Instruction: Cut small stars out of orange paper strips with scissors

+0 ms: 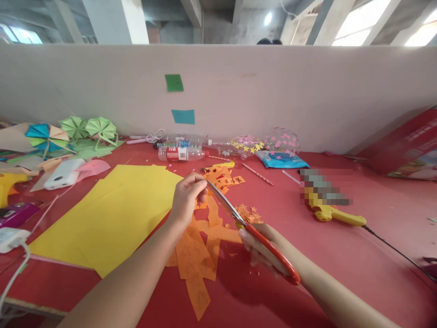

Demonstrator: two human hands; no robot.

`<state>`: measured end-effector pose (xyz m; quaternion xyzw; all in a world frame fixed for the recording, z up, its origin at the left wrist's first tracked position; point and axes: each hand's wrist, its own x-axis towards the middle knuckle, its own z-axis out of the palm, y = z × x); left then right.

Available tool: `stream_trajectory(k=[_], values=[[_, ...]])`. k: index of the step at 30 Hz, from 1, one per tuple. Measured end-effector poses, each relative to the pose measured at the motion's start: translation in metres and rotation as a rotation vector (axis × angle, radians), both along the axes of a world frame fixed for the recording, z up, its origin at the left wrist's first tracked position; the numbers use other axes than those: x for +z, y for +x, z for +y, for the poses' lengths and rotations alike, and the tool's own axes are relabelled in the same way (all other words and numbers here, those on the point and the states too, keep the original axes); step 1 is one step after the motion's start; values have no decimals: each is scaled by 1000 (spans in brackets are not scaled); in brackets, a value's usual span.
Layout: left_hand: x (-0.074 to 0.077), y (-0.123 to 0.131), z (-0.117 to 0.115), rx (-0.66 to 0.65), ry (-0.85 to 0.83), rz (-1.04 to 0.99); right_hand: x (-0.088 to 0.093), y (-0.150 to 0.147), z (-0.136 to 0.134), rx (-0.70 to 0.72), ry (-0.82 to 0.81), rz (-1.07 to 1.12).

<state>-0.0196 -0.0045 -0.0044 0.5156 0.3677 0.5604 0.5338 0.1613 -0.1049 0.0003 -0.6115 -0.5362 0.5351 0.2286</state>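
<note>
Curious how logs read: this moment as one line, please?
right hand: gripping red-handled scissors | left hand: pinched by their tip, contents unclear | nearby: orange paper, cut-out stars, yellow paper

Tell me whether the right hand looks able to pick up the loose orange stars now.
Probably not freely: the right hand holds the red-handled scissors, though the loose orange stars lie close by.

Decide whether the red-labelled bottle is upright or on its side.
On its side: the red-labelled bottle lies lengthwise on the red table, its red cap pointing right.
</note>
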Motion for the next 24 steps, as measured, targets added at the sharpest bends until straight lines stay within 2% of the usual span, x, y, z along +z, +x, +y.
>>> stream_trajectory(k=[24], values=[[-5,1,-3,-81,133,93,-5,0,-3,28,65,51]])
